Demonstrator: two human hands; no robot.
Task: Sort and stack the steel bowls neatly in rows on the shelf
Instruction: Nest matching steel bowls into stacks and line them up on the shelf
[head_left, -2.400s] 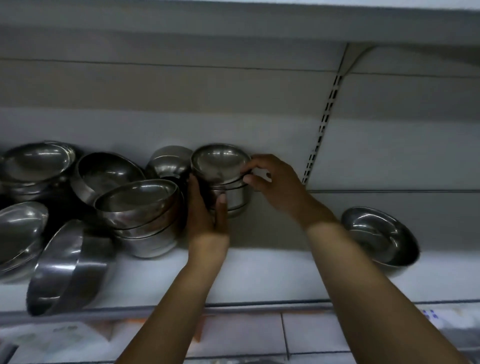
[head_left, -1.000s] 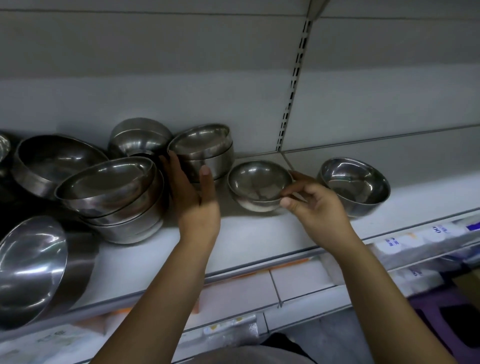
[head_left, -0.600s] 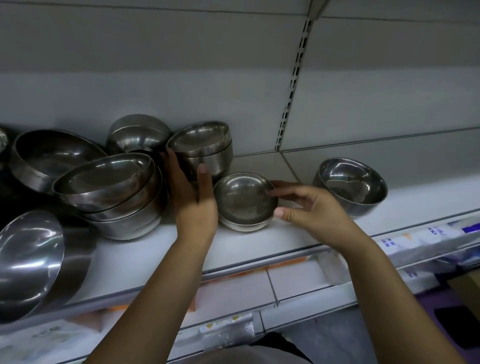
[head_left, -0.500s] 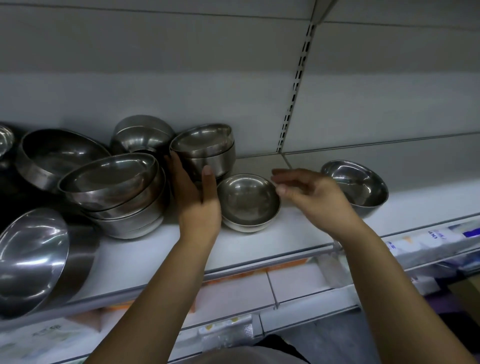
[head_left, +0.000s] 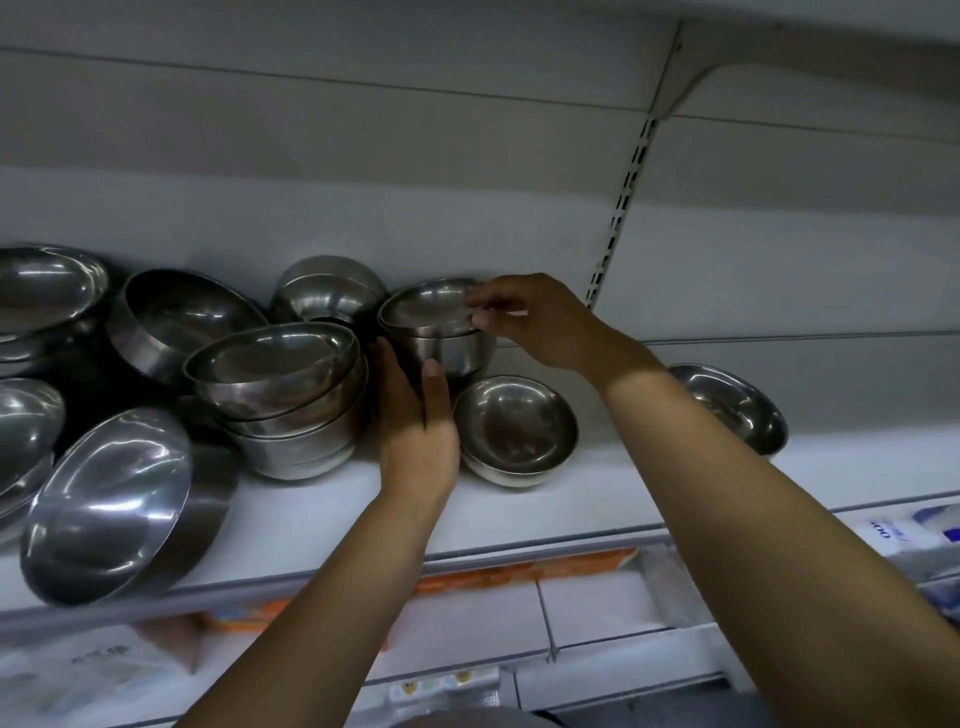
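Most of the shelf is still a jumble. A large bowl lies tipped on its side at the front left. Beside it leans a stack of medium bowls, which neither hand touches.

The change is at the small stack near the back wall. Half a second ago the right hand hung open over the single small bowl. It has now gone back up, and its fingers pinch the right rim of the top bowl. The left hand stays on the stack's left side, thumb on the front wall and fingers behind, clamped to steady it.

The single bowl sits free on the shelf, just in front of the stack. The stack looks to be coming apart one bowl at a time, with the top bowl likely next. No row is formed yet.
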